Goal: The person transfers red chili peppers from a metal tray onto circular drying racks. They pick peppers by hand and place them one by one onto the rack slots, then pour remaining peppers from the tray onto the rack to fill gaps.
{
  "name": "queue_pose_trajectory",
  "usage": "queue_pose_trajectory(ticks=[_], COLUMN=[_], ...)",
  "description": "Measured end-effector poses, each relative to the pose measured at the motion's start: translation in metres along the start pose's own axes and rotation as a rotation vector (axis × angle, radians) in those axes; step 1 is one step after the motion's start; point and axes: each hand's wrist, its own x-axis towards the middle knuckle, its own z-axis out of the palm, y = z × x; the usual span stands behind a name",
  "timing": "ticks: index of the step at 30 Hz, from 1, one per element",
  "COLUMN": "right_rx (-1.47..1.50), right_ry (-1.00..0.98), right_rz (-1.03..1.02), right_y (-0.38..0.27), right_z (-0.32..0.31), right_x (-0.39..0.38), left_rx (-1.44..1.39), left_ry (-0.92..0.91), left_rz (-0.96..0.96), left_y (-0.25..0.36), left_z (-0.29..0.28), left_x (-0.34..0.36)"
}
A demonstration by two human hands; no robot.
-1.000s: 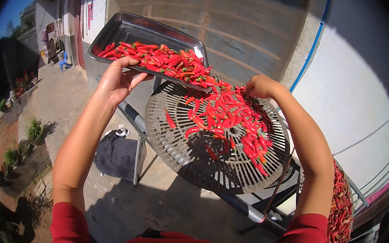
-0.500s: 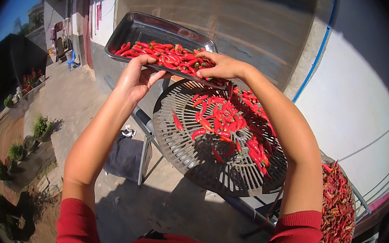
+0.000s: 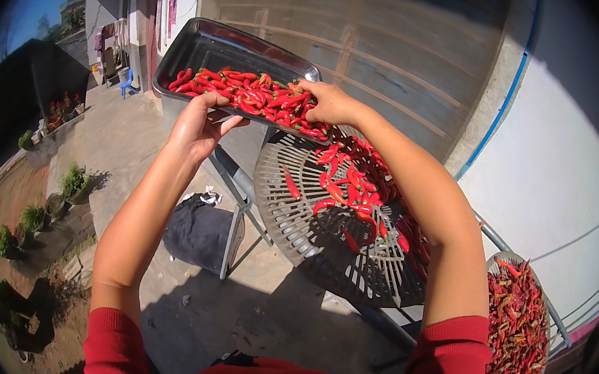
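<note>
A shiny black rectangular tray [image 3: 241, 41] of red chilli peppers [image 3: 247, 94] is held out over the left rim of a round slatted rack [image 3: 285, 222]. Its peppers are heaped toward the near right side. My left hand [image 3: 201, 120] grips the near long edge, thumb over the rim and fingers underneath. At the tray's right end, my right hand [image 3: 332, 105] reaches in, with thumb and fingers curled onto peppers; how many it holds is hidden. More loose chilli peppers [image 3: 353, 188] lie scattered on the rack, thicker toward its far side, partly behind my right forearm.
A second round tray of dried, darker chillies [image 3: 516, 338] stands at the lower right. Metal bars [image 3: 232, 173] support the rack. A dark cloth-covered seat [image 3: 201, 232] is on the concrete. White wall [image 3: 564, 133] is at right; potted plants [image 3: 33, 218] line the left.
The tray has shifted left relative to the rack, uncovering more of its far left part. My right hand now sits closer to the tray's right end. The view has swung slightly left.
</note>
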Motion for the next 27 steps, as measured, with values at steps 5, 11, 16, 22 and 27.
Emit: queue_pose_trajectory(ticks=[5,11,16,22,27], right_rx=[0.048,0.158,-0.066,-0.156,-0.236], right_ry=[-0.124,-0.119,-0.287,-0.51,-0.548], right_rz=[0.03,-0.003,-0.075,0.03,-0.01], right_y=[0.01,0.011,-0.001,-0.032,-0.051], right_z=[-0.012,-0.01,-0.006,-0.032,-0.046], right_x=[-0.021,-0.066,-0.099,-0.123,-0.144], left_rx=[0.006,-0.005,-0.01,-0.02,-0.03], left_ry=[-0.002,-0.001,0.028,0.018,0.003], left_rz=[0.03,0.025,0.076,0.054,0.026], left_y=[-0.008,-0.005,-0.009,0.0,0.006], left_z=[-0.006,0.004,-0.003,0.003,0.008], left_x=[0.009,0.003,0.011,0.001,-0.014])
